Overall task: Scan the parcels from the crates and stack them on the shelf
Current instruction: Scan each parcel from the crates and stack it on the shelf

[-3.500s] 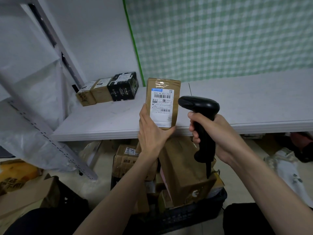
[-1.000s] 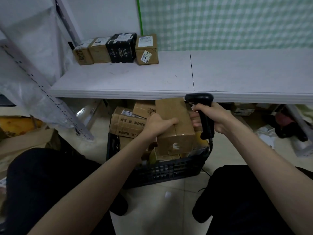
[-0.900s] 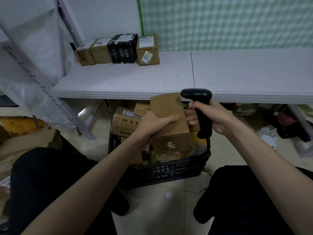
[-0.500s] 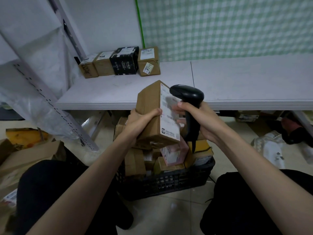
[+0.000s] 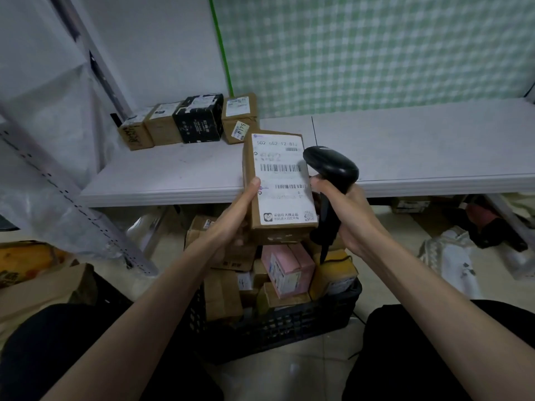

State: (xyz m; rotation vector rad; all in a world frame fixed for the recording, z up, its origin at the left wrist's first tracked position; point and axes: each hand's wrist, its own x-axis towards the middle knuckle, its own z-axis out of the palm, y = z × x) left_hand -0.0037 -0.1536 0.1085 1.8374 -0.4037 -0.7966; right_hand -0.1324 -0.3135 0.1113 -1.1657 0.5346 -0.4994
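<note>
Left hand (image 5: 231, 224) grips parcel (image 5: 279, 186) above parcel-filled crate (image 5: 289, 322).

A brown cardboard parcel (image 5: 278, 195) bears a white barcode label. The handheld plastic scanner (image 5: 330, 175) and lattice plastic crate (image 5: 289, 322) are black. A pink box (image 5: 286, 270) sits inside. The wall cloth (image 5: 376, 50) is green-and-white checked; the flat shelf (image 5: 405, 149) is white.

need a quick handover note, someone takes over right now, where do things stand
Left hand: holds a brown parcel, label facing up.
Right hand: grips the scanner, head beside the label.
Shelf: four parcels in a row at the back left.
Crate on the floor: many parcels inside.
Left to do: scan the held parcel, shelve it, then work through the crate.
</note>
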